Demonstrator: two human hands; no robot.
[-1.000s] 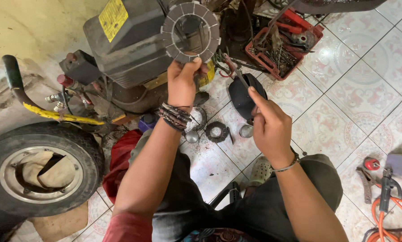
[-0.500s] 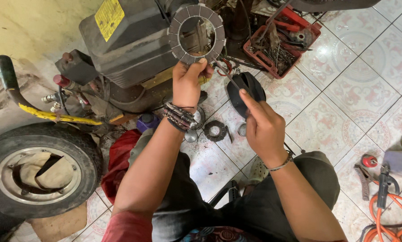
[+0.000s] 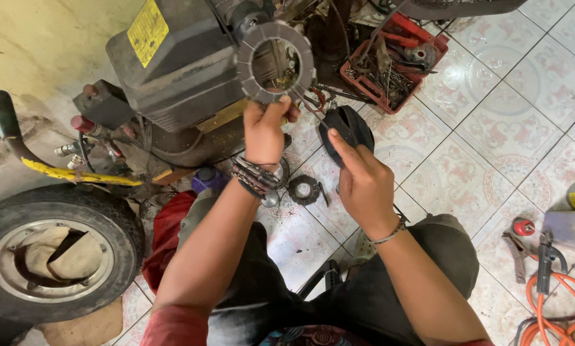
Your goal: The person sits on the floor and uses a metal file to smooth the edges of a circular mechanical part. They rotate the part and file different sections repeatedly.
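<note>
My left hand (image 3: 265,128) holds up a grey ring-shaped plate (image 3: 274,61) with segmented pads around a wide hole, gripped at its lower edge. It is raised in front of a black machine housing with a yellow label (image 3: 172,57). My right hand (image 3: 364,186) is just below and to the right. Its index finger is stretched forward, and it seems to pinch a thin dark tool (image 3: 310,109) whose tip points at the plate's lower right edge. A black rounded cover (image 3: 354,125) lies on the tiles behind that hand.
A small round toothed part (image 3: 303,189) lies on the tiled floor (image 3: 492,147) between my arms. A tyre on its rim (image 3: 50,256) sits at left, and a red tray of tools (image 3: 390,64) at the top. Pliers (image 3: 543,256) and an orange cable (image 3: 556,307) lie at right, a red cloth (image 3: 165,237) by my knee.
My left hand has kept the plate raised while my right hand moved up and closer to it. The view shifted slightly.
</note>
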